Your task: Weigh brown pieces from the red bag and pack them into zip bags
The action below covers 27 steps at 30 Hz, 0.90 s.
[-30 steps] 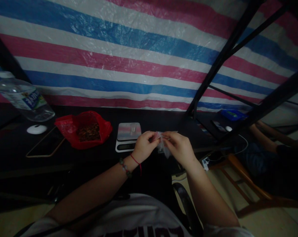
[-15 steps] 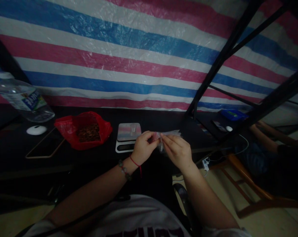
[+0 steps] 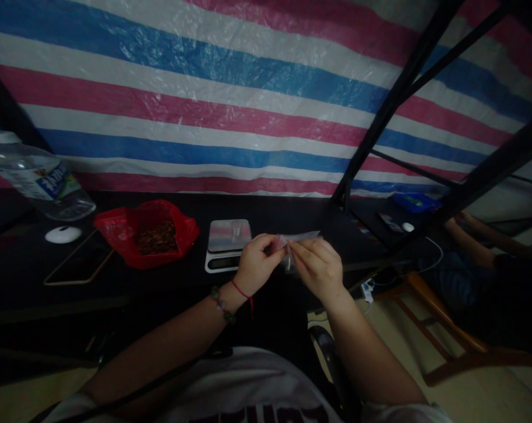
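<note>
A small clear plastic bag (image 3: 289, 262) is pinched between both hands over the table's front edge. My left hand (image 3: 257, 261) grips its left side, where a reddish patch shows near the thumb. On the other side, my right hand (image 3: 321, 264) has its fingers closed on the bag, and a clear flap sticks out behind them. Just left of my hands stands a small kitchen scale (image 3: 219, 261) with a little clear container (image 3: 236, 230) on its plate. Farther left is an open red plastic bag (image 3: 127, 238) holding brown bits (image 3: 157, 238) too small to name.
A smartphone (image 3: 78, 261), a white mouse (image 3: 63, 234) and a clear bottle (image 3: 40, 179) are at the left. A striped plastic sheet (image 3: 204, 111) hangs behind the black table (image 3: 287, 211). At right are a metal frame (image 3: 375, 129), a wooden chair (image 3: 446, 329) and another person's arm (image 3: 472, 241).
Both hands stay almost in place, still pinching the clear bag. The whole view shifts very slightly.
</note>
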Motion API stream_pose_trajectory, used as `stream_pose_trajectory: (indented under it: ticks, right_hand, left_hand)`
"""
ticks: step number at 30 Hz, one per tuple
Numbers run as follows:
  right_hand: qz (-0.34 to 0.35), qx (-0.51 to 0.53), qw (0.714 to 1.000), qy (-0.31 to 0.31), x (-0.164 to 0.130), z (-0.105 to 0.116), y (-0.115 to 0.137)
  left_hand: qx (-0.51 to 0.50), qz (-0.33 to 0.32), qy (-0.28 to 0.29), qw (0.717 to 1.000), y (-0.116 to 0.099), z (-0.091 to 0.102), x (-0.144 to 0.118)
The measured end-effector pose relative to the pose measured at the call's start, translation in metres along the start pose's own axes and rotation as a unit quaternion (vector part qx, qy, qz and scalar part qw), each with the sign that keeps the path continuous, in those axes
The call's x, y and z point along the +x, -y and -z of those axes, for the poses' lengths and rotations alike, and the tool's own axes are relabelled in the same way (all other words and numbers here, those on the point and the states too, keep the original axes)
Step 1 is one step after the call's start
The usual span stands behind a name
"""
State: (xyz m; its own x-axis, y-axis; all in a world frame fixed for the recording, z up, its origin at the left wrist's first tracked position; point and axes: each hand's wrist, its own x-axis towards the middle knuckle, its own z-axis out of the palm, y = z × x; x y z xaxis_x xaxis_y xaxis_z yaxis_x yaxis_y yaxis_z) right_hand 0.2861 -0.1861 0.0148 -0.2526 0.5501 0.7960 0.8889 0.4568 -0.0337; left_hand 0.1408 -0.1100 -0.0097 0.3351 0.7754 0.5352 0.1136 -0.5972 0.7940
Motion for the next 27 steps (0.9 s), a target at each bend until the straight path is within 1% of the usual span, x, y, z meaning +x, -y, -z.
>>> stream_pose_trajectory:
  ticks: [6, 11, 14, 18, 20, 23, 25, 27]
  right_hand:
    - [-0.052, 0.015, 0.998, -0.011, 0.006, 0.005, 0.000]
    - [-0.055, 0.014, 0.998, 0.020, 0.011, 0.012, -0.003]
    - [-0.048, 0.018, 0.998, 0.042, 0.012, 0.014, -0.002]
    - [-0.064, 0.034, 0.996, 0.043, 0.012, 0.014, 0.003]
    - [-0.083, 0.056, 0.994, 0.045, 0.012, 0.014, 0.005]
    - [-0.130, 0.092, 0.986, 0.053, 0.009, 0.011, 0.005]
    - [-0.157, 0.098, 0.982, 0.046, 0.007, 0.008, 0.005]
    - [-0.166, 0.093, 0.981, 0.035, 0.006, 0.004, 0.003]
  left_hand:
    - [0.043, -0.047, -0.002, 0.998, -0.004, 0.001, -0.002]
    - [0.074, -0.086, 0.017, 0.993, -0.002, 0.001, -0.001]
    - [0.082, -0.086, 0.011, 0.993, 0.001, 0.001, 0.002]
    - [0.088, -0.084, 0.006, 0.993, 0.003, 0.000, 0.004]
    - [0.092, -0.082, 0.005, 0.992, 0.003, -0.001, 0.005]
    - [0.095, -0.081, 0.000, 0.992, 0.004, -0.001, 0.005]
    - [0.097, -0.085, -0.001, 0.992, 0.005, 0.000, 0.005]
    - [0.099, -0.089, 0.001, 0.991, 0.005, 0.000, 0.005]
